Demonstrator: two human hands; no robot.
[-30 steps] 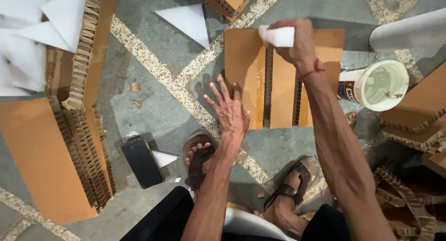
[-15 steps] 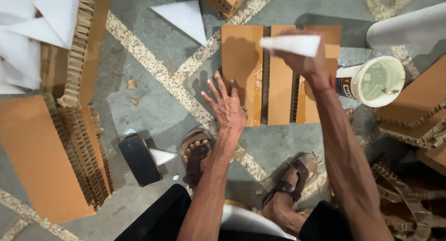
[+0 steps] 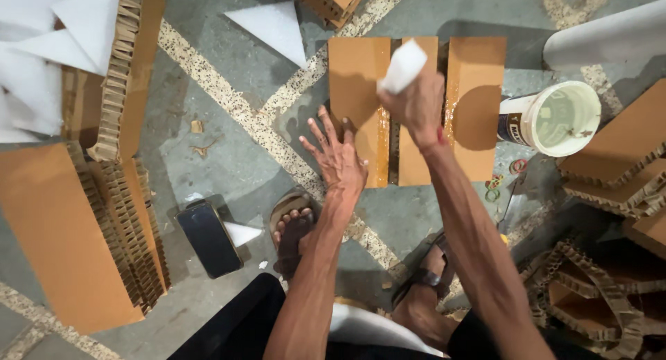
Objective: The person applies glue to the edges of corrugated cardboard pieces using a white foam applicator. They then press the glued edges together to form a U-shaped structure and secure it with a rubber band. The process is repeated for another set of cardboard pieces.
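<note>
A brown cardboard piece [image 3: 479, 103] with two cut grooves lies flat on the grey floor in front of me. My left hand [image 3: 340, 155] presses its left edge, fingers spread. My right hand [image 3: 416, 103] holds a white foam block [image 3: 402, 65] over the middle strip of the cardboard. Wet glossy streaks of glue run along both grooves. A white tub of glue [image 3: 555, 117] lies on its side just right of the cardboard, its mouth facing me.
Honeycomb cardboard slabs [image 3: 76, 228] are stacked at left with white foam triangles [image 3: 48, 27] on top. One white triangle [image 3: 270, 27] lies on the floor. A black phone [image 3: 208, 236] lies near my left sandal. More honeycomb pieces [image 3: 610, 186] and a white roll [image 3: 610, 34] sit at right.
My right hand has slid the white block from the cardboard's far edge toward me along the middle strip. The left hand stays pressed on the left edge.
</note>
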